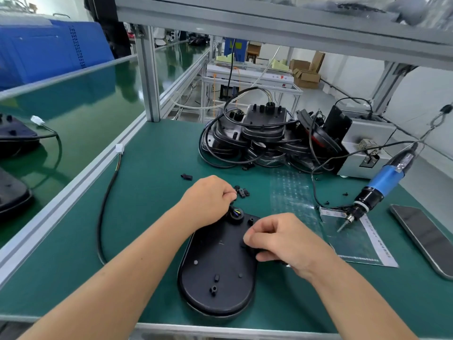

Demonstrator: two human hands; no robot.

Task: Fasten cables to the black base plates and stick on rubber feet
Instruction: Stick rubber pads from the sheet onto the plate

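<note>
While the left hand (208, 200) curls its fingertips around the cable end at the round collar (235, 213) on the far end of the black base plate (218, 271), the right hand (282, 241) pinches something small and dark at the plate's right edge, too hidden to name. Good practice, I judge, is to hold the plate flat on the green bench (152, 182), seat the coloured wires fully, then reach for a loose clip (241, 191) and the electric screwdriver (377, 190) lying to the right.
</note>
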